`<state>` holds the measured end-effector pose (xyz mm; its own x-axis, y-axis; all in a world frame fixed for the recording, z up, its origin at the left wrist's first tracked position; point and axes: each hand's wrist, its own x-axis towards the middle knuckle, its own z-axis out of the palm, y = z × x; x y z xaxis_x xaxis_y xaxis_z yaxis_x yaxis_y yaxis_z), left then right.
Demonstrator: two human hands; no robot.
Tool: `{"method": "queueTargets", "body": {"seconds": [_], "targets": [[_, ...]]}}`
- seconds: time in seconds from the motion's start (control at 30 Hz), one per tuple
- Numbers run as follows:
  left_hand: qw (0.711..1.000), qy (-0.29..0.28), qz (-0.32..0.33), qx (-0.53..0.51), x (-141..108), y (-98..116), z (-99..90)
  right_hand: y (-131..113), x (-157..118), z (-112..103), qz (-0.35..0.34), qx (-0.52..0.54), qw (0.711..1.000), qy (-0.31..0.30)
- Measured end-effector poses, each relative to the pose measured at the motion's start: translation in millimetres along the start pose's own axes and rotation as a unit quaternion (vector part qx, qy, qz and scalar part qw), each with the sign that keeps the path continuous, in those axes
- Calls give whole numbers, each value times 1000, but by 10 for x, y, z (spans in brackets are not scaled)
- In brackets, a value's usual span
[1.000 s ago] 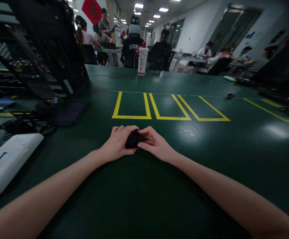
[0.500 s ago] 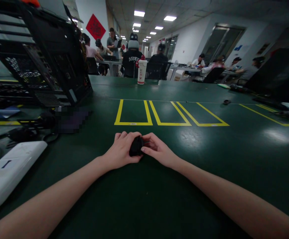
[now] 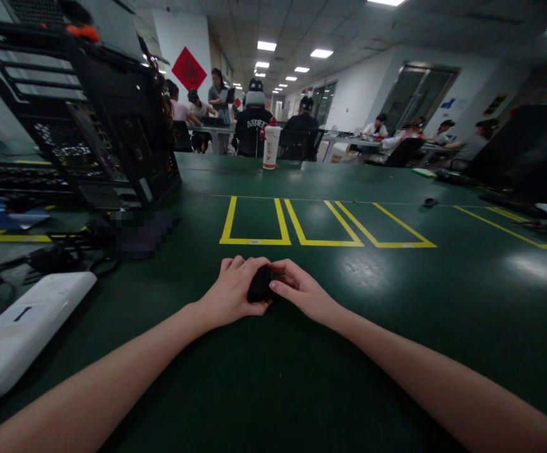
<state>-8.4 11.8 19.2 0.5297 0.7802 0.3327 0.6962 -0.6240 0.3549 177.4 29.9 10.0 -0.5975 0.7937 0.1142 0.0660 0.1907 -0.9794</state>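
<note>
A small black object (image 3: 259, 284) is held between both hands, low over the green table (image 3: 273, 377). My left hand (image 3: 236, 291) wraps round it from the left, thumb on the near side and fingers over the far side. From the right, my right hand (image 3: 300, 290) grips its edge with thumb and fingertips. The fingers partly cover the object, so its full shape is hidden. Yellow tape outlines (image 3: 255, 241) lie on the table just beyond the hands.
At left stand an open black computer case (image 3: 108, 126) and a white device (image 3: 33, 330), with dark cables between them. A white cup (image 3: 271, 148) is at the far edge. A dark monitor (image 3: 528, 151) is at right. Several people sit beyond.
The whole view has shifted slightly, so the scene sits a little lower and further right. Both hands keep hold of the black object, and their grip looks nearly the same.
</note>
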Motion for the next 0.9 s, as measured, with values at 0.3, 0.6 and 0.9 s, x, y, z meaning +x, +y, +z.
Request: {"method": "queueTargets", "body": {"seconds": [0.3,0.6,0.9], "targets": [[999,33,-21,4,15,-90,72,-4,-25,37,-18,-8,1000,-4],[1000,-3,-26,-13,7,-9,-47,-16,-2,53,-24,-68,997,8],[999,21,-25,-12,3,-47,14,-16,4,58,-24,-36,999,20]]}}
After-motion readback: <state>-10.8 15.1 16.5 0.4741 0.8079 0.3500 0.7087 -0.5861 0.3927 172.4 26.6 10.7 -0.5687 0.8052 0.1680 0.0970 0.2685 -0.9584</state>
